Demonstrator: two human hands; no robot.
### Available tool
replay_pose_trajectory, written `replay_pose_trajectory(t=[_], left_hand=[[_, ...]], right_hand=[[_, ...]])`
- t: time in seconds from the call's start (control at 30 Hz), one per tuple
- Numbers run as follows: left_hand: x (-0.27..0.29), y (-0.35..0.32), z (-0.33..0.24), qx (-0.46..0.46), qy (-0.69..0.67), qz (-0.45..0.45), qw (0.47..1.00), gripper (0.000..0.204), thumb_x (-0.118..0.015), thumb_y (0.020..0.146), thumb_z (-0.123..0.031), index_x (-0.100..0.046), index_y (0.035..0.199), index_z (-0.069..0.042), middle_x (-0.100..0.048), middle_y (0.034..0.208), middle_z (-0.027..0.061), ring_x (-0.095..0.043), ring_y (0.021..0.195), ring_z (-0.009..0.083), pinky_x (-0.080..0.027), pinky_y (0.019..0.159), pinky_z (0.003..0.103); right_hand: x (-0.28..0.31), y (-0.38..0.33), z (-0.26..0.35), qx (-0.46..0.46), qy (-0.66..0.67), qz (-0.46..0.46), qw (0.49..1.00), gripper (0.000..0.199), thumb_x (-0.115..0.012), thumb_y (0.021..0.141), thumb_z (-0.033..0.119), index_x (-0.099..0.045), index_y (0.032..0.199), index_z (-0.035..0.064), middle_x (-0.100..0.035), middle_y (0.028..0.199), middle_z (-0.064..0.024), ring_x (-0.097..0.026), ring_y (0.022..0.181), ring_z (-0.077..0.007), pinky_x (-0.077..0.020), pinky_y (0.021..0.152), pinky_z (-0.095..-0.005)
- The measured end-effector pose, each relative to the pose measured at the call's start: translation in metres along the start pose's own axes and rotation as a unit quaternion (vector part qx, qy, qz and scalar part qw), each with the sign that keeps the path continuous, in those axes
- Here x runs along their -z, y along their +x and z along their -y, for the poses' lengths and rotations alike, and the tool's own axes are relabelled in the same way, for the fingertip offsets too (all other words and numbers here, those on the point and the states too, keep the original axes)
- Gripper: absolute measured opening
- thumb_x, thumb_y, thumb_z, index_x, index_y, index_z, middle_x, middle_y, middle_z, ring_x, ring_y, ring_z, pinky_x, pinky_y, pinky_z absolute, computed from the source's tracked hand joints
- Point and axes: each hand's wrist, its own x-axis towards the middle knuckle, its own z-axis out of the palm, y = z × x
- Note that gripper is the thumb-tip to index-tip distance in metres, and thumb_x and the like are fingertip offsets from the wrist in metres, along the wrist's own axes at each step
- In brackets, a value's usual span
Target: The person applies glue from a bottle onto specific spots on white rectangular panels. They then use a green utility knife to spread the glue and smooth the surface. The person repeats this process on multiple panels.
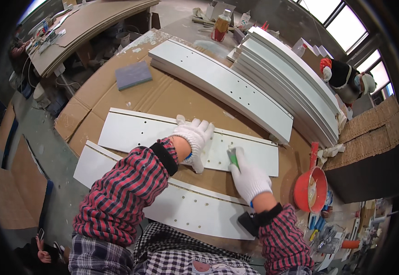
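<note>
A white drilled board point(128, 128) with a groove along its far edge lies on the brown cardboard. My left hand point(195, 137), in a white knit glove, rests flat across its middle with the fingers stretched out. In my right hand point(249, 176), gloved too, is a small green flat tool point(233, 157), its edge at the board's face near some filled holes. The glove hides most of that tool, so its exact kind is unclear. Closer to me lies a second white board point(199, 208) with filled spots, partly under my left forearm.
Beyond lie stacked white boards point(222, 82), a taller pile point(291, 78) and a grey block point(133, 75). A red pan point(307, 190) with a scraper-like thing inside stands at the right, near scattered tools point(327, 233). Other people are at the far right point(350, 82), far left and lower left.
</note>
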Motion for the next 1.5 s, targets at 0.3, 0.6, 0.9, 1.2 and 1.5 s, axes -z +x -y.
replay_pose_trajectory(t=[0.3, 0.6, 0.9, 1.2, 1.5], left_hand=[[0.002, -0.003, 0.000, -0.009, -0.023, -0.001, 1.000, 0.110, -0.085, 0.047, -0.045, -0.043, 0.139, 0.000, -0.052, 0.130, 0.0160, -0.048, 0.126, 0.0325, -0.033, 0.102, 0.062], [0.001, -0.003, 0.000, -0.008, -0.020, -0.006, 1.000, 0.115, -0.085, 0.047, -0.046, -0.040, 0.142, 0.002, -0.051, 0.132, 0.0164, -0.048, 0.126, 0.0325, -0.033, 0.102, 0.062], [-0.004, -0.004, 0.002, -0.008, -0.033, -0.014, 0.999, 0.113, -0.085, 0.046, -0.044, -0.042, 0.141, 0.000, -0.051, 0.132, 0.0163, -0.048, 0.127, 0.0328, -0.033, 0.102, 0.064], [0.005, -0.010, 0.001, -0.031, -0.050, -0.021, 0.998, 0.110, -0.085, 0.054, -0.042, -0.037, 0.142, 0.003, -0.048, 0.134, 0.0186, -0.044, 0.131, 0.0339, -0.031, 0.108, 0.059], [-0.004, -0.078, 0.082, 0.053, -0.023, -0.102, 0.993, 0.085, -0.082, 0.060, -0.033, -0.045, 0.128, 0.002, -0.050, 0.123, 0.0191, -0.046, 0.122, 0.0385, -0.036, 0.106, 0.047]], right_hand=[[-0.009, 0.004, 0.001, 0.027, -0.017, -0.021, 0.999, 0.060, -0.042, 0.099, 0.044, -0.020, 0.152, 0.0245, -0.067, 0.113, -0.0241, -0.067, 0.095, -0.0471, -0.0505, 0.081, -0.0594], [-0.007, 0.013, 0.000, 0.007, 0.027, -0.016, 0.999, 0.057, -0.045, 0.099, 0.041, -0.027, 0.149, 0.0197, -0.068, 0.107, -0.0256, -0.066, 0.093, -0.0481, -0.0494, 0.080, -0.0603], [-0.017, 0.011, -0.005, 0.000, -0.003, -0.015, 1.000, 0.062, -0.040, 0.100, 0.047, -0.018, 0.153, 0.0265, -0.069, 0.109, -0.0231, -0.068, 0.092, -0.0453, -0.0515, 0.077, -0.0590], [0.011, 0.007, -0.033, -0.047, 0.091, -0.055, 0.993, 0.076, -0.050, 0.093, 0.053, -0.019, 0.157, 0.0259, -0.068, 0.104, -0.0285, -0.066, 0.098, -0.0462, -0.0505, 0.084, -0.0517], [-0.018, -0.061, -0.134, -0.157, 0.228, -0.132, 0.952, 0.074, -0.060, 0.090, 0.033, -0.029, 0.155, 0.0134, -0.067, 0.079, -0.0171, -0.066, 0.058, -0.0263, -0.0527, 0.060, -0.0379]])
